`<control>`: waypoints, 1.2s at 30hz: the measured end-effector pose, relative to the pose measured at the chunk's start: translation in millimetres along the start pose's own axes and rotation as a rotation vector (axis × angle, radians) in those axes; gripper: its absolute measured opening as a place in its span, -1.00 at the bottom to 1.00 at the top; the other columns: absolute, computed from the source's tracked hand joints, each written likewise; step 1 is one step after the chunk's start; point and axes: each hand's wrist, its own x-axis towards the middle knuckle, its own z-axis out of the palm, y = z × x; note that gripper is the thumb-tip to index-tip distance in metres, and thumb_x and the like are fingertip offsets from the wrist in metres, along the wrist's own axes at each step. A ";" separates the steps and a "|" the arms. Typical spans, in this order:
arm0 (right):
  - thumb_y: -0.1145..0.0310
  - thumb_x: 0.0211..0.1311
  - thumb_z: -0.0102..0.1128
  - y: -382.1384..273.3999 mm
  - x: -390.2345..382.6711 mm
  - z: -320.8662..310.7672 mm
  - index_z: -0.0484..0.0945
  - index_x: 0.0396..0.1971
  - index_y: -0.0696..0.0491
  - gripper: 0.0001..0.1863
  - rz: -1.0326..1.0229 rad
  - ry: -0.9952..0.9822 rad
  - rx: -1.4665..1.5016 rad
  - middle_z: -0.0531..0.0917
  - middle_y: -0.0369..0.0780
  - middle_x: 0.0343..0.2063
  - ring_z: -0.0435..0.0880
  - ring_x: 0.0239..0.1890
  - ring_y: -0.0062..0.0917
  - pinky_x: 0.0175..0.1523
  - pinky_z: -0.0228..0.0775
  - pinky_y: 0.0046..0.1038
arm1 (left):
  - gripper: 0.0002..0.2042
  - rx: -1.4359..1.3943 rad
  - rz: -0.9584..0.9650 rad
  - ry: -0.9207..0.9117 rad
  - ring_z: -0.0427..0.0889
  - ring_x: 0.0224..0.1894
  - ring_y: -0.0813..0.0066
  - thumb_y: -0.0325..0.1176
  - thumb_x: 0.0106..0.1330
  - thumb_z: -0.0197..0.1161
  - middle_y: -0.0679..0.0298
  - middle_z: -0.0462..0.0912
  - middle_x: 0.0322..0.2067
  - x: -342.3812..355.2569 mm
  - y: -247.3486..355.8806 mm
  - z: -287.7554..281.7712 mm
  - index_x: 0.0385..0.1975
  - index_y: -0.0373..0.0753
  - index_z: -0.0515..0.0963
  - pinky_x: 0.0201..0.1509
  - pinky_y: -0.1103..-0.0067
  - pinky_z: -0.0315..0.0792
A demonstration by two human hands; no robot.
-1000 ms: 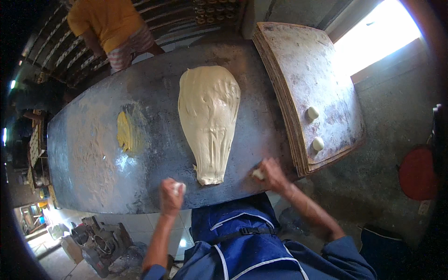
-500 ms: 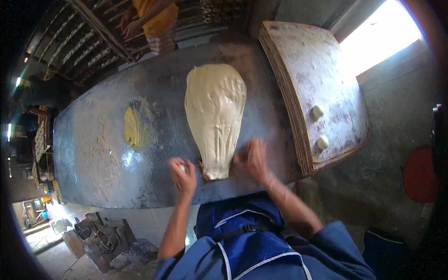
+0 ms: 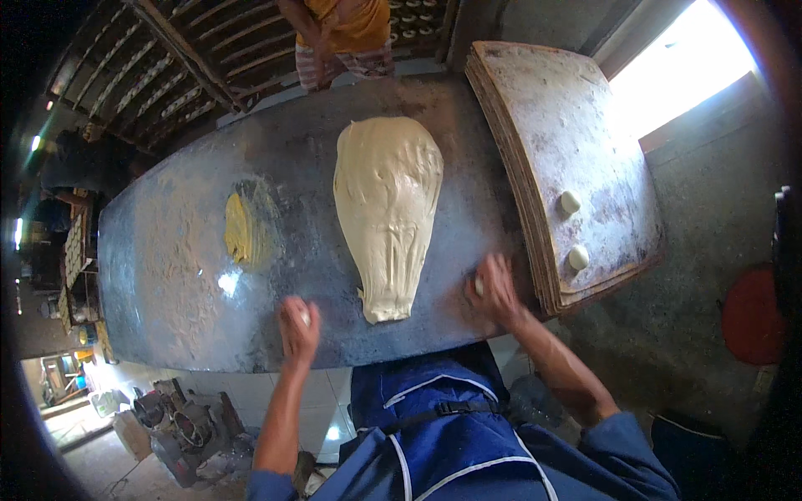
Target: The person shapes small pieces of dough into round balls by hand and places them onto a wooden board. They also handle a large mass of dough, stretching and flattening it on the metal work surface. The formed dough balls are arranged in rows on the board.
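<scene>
A large, pale, glossy mass of dough (image 3: 388, 196) lies on the dark worktable (image 3: 313, 167), broad at the far end and narrow near me. To the left of its narrow end, my left hand (image 3: 296, 336) is curled around a small dough ball (image 3: 306, 317), of which only a bit shows. My right hand (image 3: 501, 296) is cupped over another small dough piece (image 3: 479, 286) on the table, between the big dough and the boards. Two round dough balls, a farther one (image 3: 570, 202) and a nearer one (image 3: 578, 257), rest on the top board at right.
A stack of worn boards (image 3: 551, 100) stands on the table's right end. Yellow grease (image 3: 237, 227) is smeared left of the dough. Across the table stands a person in an orange top (image 3: 351, 25), before slatted racks (image 3: 192, 50). Machinery (image 3: 184, 426) sits on the floor at lower left.
Both hands have moved apart from the dough's narrow end, the left one leftward, the right one rightward toward the boards. The person across the table has shifted to the right.
</scene>
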 end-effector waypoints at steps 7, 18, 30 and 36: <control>0.35 0.15 0.43 -23.5 -47.4 14.7 0.45 -0.20 0.13 -0.66 0.179 -0.133 0.194 0.57 0.00 -0.26 0.54 -0.12 0.01 -0.01 0.43 -0.02 | -0.77 -0.043 0.002 0.160 0.48 -0.23 -0.01 -0.53 0.28 0.26 0.03 0.42 -0.36 -32.0 13.9 13.9 -0.26 -0.26 0.29 -0.07 0.18 0.36; 0.37 0.09 0.36 -23.2 -44.6 -23.9 0.50 -0.20 0.14 -0.69 0.139 -0.112 -0.043 0.52 -0.08 -0.24 0.54 -0.15 -0.14 -0.02 0.43 -0.15 | -0.79 0.159 0.113 -0.499 0.53 0.03 0.03 -0.54 0.10 0.34 0.07 0.51 -0.07 5.4 33.6 -70.8 -0.24 -0.32 0.58 0.14 0.25 0.45; 0.47 -0.03 0.57 -46.5 -2.3 -231.3 0.64 -0.08 0.07 -0.55 0.379 0.331 0.251 0.62 -0.08 -0.10 0.69 -0.08 -0.21 0.01 0.61 -0.27 | -0.25 -0.682 0.849 -0.239 0.66 0.02 0.12 -0.63 0.01 0.51 0.08 0.64 -0.03 195.0 436.8 111.0 0.29 -0.18 0.40 0.12 0.33 0.55; 0.20 -0.11 0.70 60.6 -21.6 -258.0 0.02 0.50 0.17 0.24 0.571 0.695 -0.071 0.63 -0.05 -0.02 0.69 -0.07 -0.19 0.02 0.53 -0.17 | 0.14 -0.316 0.685 -0.593 0.57 0.11 0.09 -0.33 -0.07 0.64 0.00 0.56 0.04 211.1 491.7 250.9 0.54 -0.11 -0.01 0.17 0.19 0.41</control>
